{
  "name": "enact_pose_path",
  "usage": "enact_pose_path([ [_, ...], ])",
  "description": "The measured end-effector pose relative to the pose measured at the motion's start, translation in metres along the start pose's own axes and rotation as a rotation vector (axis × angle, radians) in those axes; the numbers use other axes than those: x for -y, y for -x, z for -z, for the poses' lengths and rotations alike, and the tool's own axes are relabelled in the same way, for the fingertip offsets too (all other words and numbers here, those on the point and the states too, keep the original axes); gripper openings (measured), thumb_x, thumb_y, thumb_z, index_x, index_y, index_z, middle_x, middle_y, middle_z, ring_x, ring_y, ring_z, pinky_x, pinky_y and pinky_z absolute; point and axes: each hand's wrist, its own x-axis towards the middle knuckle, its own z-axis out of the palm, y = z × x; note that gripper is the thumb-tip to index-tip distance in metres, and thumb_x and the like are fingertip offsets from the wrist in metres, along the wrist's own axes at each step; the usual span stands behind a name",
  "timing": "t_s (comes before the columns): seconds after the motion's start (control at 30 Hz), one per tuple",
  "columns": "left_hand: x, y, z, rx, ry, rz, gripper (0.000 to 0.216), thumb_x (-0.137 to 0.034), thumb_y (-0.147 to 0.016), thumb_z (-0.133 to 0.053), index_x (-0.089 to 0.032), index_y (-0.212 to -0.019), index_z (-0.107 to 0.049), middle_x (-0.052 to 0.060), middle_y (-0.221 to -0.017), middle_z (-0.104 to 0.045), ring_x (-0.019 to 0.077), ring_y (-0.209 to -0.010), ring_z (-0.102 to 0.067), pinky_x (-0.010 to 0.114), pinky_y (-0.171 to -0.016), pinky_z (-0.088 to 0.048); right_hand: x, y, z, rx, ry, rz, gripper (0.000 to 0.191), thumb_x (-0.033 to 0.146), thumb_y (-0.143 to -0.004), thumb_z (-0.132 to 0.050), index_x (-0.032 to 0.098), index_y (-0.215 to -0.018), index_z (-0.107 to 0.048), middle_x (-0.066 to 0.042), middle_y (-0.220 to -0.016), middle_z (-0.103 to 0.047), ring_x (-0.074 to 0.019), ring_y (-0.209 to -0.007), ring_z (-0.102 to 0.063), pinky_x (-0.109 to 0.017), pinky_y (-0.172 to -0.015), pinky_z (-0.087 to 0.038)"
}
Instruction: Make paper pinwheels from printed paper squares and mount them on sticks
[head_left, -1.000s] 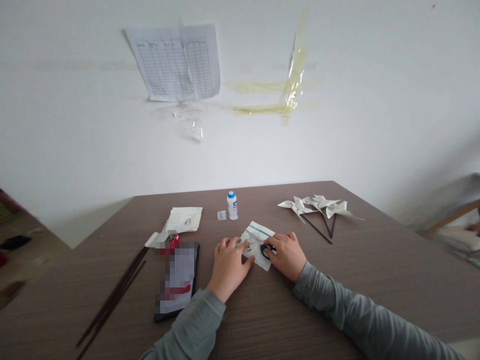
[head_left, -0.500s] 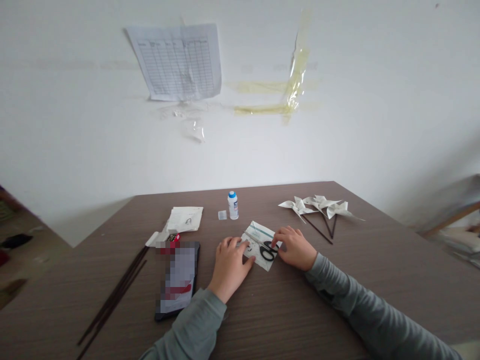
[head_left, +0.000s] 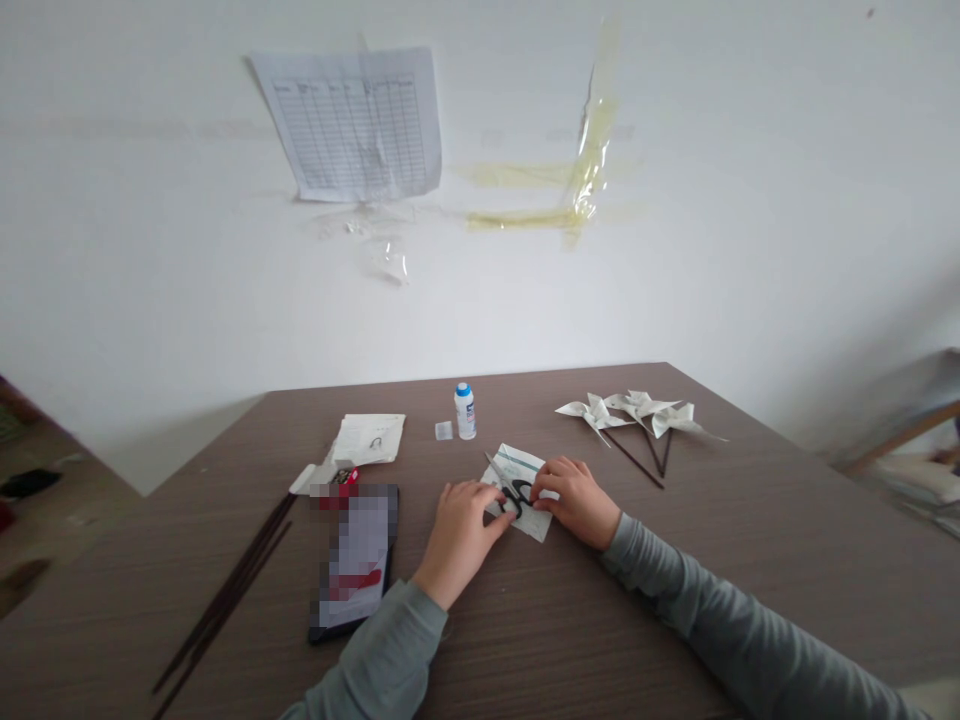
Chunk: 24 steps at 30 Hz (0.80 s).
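A pair of black-handled scissors (head_left: pixel 516 494) lies across a square of creased, printed white paper (head_left: pixel 536 525) on the table, blades pointing to the far left. My left hand (head_left: pixel 459 532) has its fingers and thumb closed around the nearer handle loop. On the other side, my right hand (head_left: pixel 579 500) pinches the other loop, its fingertips over the right part of the paper. The fingers partly hide the loops and the paper's left and right corners.
A white bottle with a blue cap (head_left: pixel 466 412) stands behind the paper, a small clear square (head_left: pixel 444 430) beside it. To the left are a paper stack (head_left: pixel 371 438), a red box (head_left: pixel 346 480), a phone (head_left: pixel 360 560) and dark sticks (head_left: pixel 232 590). Several paper pinwheels (head_left: pixel 637 405) lie right.
The scissors have shifted left over the paper, and their handles have spread. My right hand has moved left with them, while my left fingers have closed in on the nearer loop.
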Motion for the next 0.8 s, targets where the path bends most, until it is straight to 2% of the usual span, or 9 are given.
enact_pose_path([
  [0.27, 0.004, -0.002, -0.002, -0.029, -0.006, -0.004, 0.021, -0.013, -0.100, -0.101, -0.034, -0.097, -0.102, 0.011, -0.149, -0.098, 0.0423, -0.154, -0.084, 0.069, -0.141, -0.062, 0.011, 0.000, -0.008, -0.064, -0.071, 0.030, 0.022, 0.008, -0.108, -0.097, 0.030, -0.111, -0.098, -0.008, -0.125, -0.090, -0.0341, -0.128, -0.084, -0.054, -0.124, -0.064],
  [0.5, 0.003, -0.002, 0.001, -0.025, 0.006, -0.025, 0.025, -0.008, -0.100, -0.096, -0.031, -0.091, -0.099, 0.012, -0.154, -0.096, 0.0428, -0.161, -0.079, 0.073, -0.144, -0.059, 0.010, 0.001, -0.009, -0.057, -0.095, 0.068, 0.020, 0.012, -0.111, -0.091, 0.031, -0.114, -0.097, -0.007, -0.126, -0.092, -0.0341, -0.130, -0.085, -0.056, -0.128, -0.062],
  [0.57, 0.004, -0.001, 0.001, -0.036, -0.009, -0.035, 0.026, -0.005, -0.101, -0.092, -0.030, -0.092, -0.098, 0.013, -0.157, -0.095, 0.0437, -0.163, -0.078, 0.075, -0.145, -0.058, 0.008, 0.001, -0.009, -0.050, -0.100, 0.061, 0.024, 0.014, -0.110, -0.092, 0.033, -0.123, -0.097, -0.006, -0.128, -0.093, -0.0341, -0.131, -0.085, -0.056, -0.128, -0.063],
  [0.7, 0.004, 0.003, 0.008, -0.048, -0.081, -0.020, 0.028, -0.004, -0.105, -0.086, -0.028, -0.096, -0.097, 0.014, -0.167, -0.091, 0.0457, -0.172, -0.072, 0.083, -0.151, -0.050, 0.003, 0.003, -0.010, -0.032, -0.103, -0.015, 0.047, 0.020, -0.106, -0.095, 0.034, -0.151, -0.092, -0.009, -0.139, -0.095, -0.0373, -0.141, -0.085, -0.059, -0.131, -0.065],
  [0.8, 0.002, 0.007, 0.016, -0.078, -0.120, -0.008, 0.028, -0.005, -0.107, -0.084, -0.028, -0.097, -0.096, 0.013, -0.172, -0.088, 0.0468, -0.176, -0.068, 0.086, -0.154, -0.045, 0.000, 0.003, -0.012, -0.026, -0.089, -0.043, 0.052, 0.025, -0.104, -0.098, 0.032, -0.155, -0.091, -0.013, -0.153, -0.092, -0.0409, -0.147, -0.084, -0.061, -0.129, -0.068],
])
